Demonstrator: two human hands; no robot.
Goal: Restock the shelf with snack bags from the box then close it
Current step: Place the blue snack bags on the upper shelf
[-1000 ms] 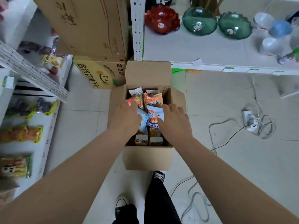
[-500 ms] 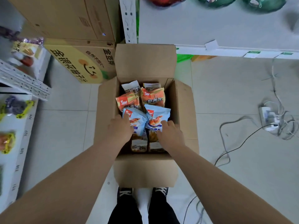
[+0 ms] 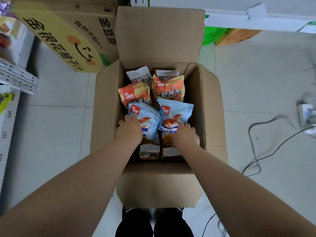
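Observation:
An open cardboard box [image 3: 212,106] stands on the floor in front of me, its flaps spread. Inside stand several snack bags: two white ones at the back, two orange ones [image 3: 168,88] in the middle, two light-blue shrimp bags and more white ones at the front. My left hand [image 3: 129,130] grips the left blue bag [image 3: 145,117] at its lower left side. My right hand [image 3: 185,134] grips the right blue bag [image 3: 176,111] at its lower right. Both hands are inside the box. The shelf [image 3: 10,106] shows at the far left edge.
A yellow printed carton [image 3: 65,36] with a brown carton on top lies left of the box. A metal shelf rail [image 3: 17,77] juts out at the left. Cables and a power strip [image 3: 306,112] lie on the tiled floor to the right. My shoes show below the box.
The view has dropped closer over the box. Both hands have sunk lower into it and closed on the two blue bags' lower sides.

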